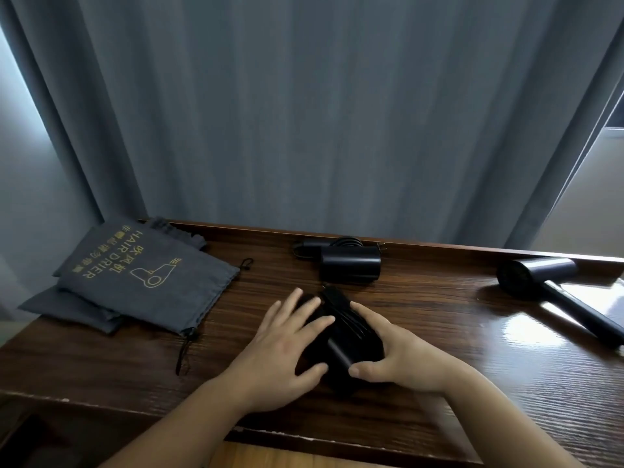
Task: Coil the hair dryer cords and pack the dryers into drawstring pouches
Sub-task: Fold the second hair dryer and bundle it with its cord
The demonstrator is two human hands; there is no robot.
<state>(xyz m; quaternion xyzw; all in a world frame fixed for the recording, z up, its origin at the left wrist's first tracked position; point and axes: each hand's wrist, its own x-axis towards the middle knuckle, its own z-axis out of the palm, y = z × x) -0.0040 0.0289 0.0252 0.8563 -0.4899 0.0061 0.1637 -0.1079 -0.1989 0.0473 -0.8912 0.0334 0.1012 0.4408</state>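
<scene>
On grained wood [439, 332], matte cylindrical dryer [341, 352].

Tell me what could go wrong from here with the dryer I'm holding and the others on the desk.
The cord bundled on the dryer in your hands looks held only by your left hand and right hand; letting go to reach the pouches could let it spring loose.

The right-hand dryer lies near the desk edge, handle toward you; a sweeping arm might knock it off.

The pouch drawstring trails near your left forearm and could snag.
</scene>
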